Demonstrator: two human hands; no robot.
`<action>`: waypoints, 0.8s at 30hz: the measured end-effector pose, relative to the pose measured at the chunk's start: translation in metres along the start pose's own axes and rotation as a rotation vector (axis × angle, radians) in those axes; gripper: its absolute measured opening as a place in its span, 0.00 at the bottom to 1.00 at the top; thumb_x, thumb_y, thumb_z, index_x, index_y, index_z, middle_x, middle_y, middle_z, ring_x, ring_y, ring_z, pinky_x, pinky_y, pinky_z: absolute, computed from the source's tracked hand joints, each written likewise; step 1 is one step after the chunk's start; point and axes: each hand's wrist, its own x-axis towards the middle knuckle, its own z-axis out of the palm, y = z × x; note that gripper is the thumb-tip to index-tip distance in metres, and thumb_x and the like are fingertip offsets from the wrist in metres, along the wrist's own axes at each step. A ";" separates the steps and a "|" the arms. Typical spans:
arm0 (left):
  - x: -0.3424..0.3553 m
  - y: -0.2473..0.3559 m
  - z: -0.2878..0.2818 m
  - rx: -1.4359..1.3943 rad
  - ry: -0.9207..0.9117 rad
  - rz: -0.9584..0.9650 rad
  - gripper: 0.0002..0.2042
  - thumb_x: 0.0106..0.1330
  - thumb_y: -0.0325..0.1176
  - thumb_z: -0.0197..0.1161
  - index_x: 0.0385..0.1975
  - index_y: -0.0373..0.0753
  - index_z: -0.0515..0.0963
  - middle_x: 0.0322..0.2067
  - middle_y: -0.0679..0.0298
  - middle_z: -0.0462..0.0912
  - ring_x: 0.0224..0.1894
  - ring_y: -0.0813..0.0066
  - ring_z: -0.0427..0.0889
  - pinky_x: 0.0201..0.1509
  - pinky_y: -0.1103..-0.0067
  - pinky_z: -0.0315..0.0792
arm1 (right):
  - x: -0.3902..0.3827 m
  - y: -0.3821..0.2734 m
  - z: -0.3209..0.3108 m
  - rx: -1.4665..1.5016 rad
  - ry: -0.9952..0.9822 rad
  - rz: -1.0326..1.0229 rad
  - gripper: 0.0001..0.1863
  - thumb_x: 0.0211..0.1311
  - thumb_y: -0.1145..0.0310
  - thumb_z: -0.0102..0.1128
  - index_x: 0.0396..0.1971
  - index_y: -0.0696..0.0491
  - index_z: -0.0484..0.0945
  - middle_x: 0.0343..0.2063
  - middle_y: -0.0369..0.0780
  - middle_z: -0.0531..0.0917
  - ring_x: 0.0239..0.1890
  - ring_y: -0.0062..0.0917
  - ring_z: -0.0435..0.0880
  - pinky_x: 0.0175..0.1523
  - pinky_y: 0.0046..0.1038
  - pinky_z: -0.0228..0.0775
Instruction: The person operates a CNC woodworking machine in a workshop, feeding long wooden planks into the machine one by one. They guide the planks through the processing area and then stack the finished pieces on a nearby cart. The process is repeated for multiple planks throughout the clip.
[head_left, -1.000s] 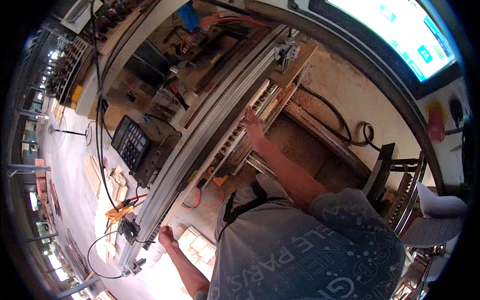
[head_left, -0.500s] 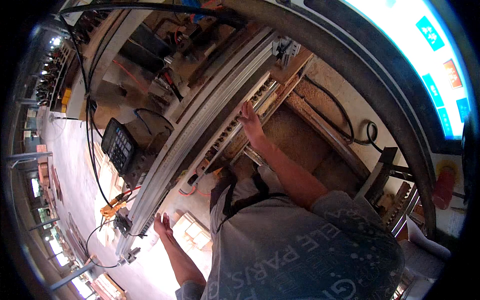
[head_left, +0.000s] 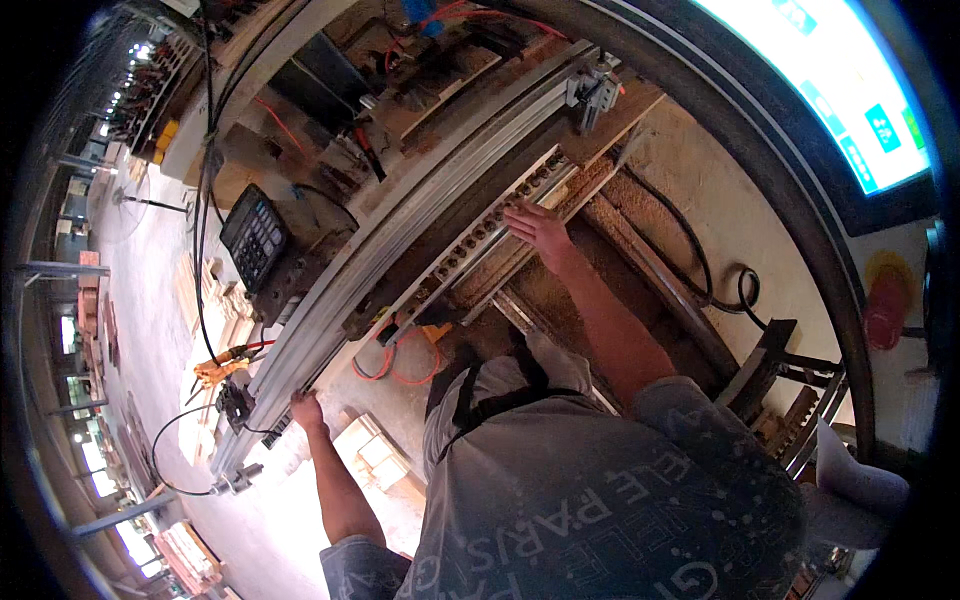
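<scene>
My right hand [head_left: 538, 232] lies with fingers stretched out and apart on or just over a long bar with a row of round holes [head_left: 480, 230]. My left hand [head_left: 305, 408] has its fingers curled at the lower end of the assembly; what they hold is too small to make out. Alongside runs a long aluminium rail [head_left: 430, 175], with a metal fitting [head_left: 592, 95] at its upper end and a black fitting [head_left: 238, 405] near its lower end.
A dark keypad unit [head_left: 253, 235] stands left of the rail among hanging cables. A lit screen [head_left: 840, 90] is at upper right, above a red button [head_left: 888, 310]. Sawdust-covered beams [head_left: 655, 260] and hoses are on the right. Stacked pale boards [head_left: 208, 310] lie on the floor.
My left hand has moved up and leftward along the assembly, fingers curling after being more open. My right hand has shifted slightly rightward, fingers still extended. The view has shifted a little.
</scene>
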 end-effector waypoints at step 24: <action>-0.180 0.159 -0.217 -0.932 -0.235 0.418 0.16 0.63 0.21 0.57 0.52 0.32 0.76 0.46 0.57 0.82 0.55 0.68 0.77 0.62 0.74 0.68 | -0.170 0.228 -0.192 -2.210 -0.410 -0.255 0.07 0.49 0.63 0.61 0.23 0.50 0.80 0.25 0.44 0.80 0.31 0.39 0.82 0.37 0.40 0.74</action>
